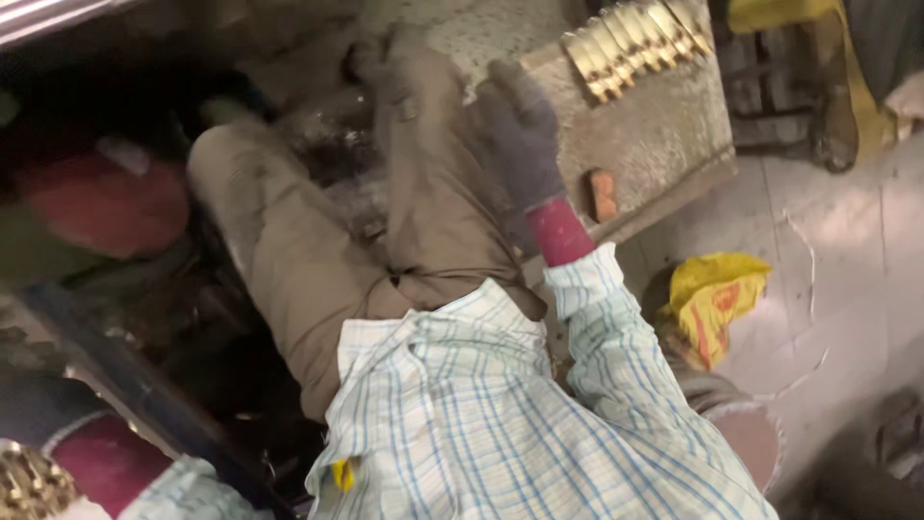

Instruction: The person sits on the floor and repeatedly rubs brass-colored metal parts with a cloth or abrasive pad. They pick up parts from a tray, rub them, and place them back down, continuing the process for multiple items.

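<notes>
A: Biggest first: our checked shirt (462, 424) fills the six o'clock part of the view, and our brown trousers (318, 260) run up from it toward eleven o'clock.

B: At one o'clock we see the speckled stone slab (664, 135). A row of brass-coloured metal pieces (635, 37) lies along its far edge, and a small orange block (603, 195) sits near its close edge.

A: On the pale floor (847, 250) at three o'clock lies a crumpled yellow bag (717, 294).

B: Our right hand (520, 130), in a dark glove with a red cuff, lies flat and open at twelve o'clock, fingers spread over the knee just beside the slab, gripping nothing.

A: Our left hand (29, 481) is at the eight o'clock corner, closed around a bunch of brass-coloured pieces (27, 479); most of the hand is cut off by the frame.
</notes>
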